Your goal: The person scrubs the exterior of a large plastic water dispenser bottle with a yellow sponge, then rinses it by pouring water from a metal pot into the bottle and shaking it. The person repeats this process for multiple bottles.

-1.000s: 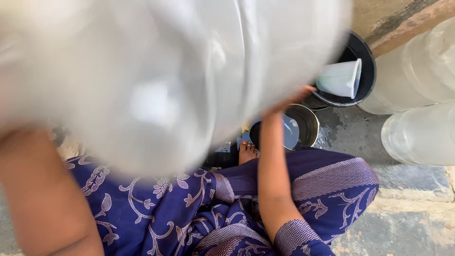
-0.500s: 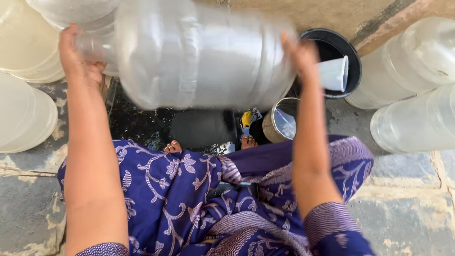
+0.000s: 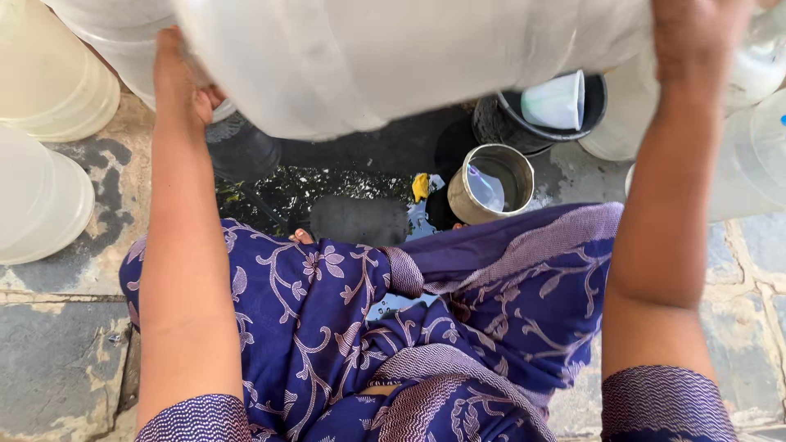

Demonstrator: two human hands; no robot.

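I hold a large translucent plastic water jar [image 3: 409, 57] sideways across the top of the view, above my lap. My left hand [image 3: 176, 78] grips its neck end at the left. On the right, my right hand [image 3: 696, 41] presses flat against its base end. Below the jar, on the wet ground, stands a round steel pot [image 3: 491, 184] with a little water in it. My blue patterned garment [image 3: 393, 327] covers my knees.
A black tub [image 3: 532, 123] with a white plastic mug [image 3: 557, 100] in it stands behind the pot. More translucent jars lie at the left [image 3: 41, 164] and the right [image 3: 753, 164]. A yellow scrap [image 3: 420, 187] lies beside the pot on the stone paving.
The jar has gone from filling the view close to the camera to being held out sideways between both hands. It now sits higher and nearer than half a second ago.
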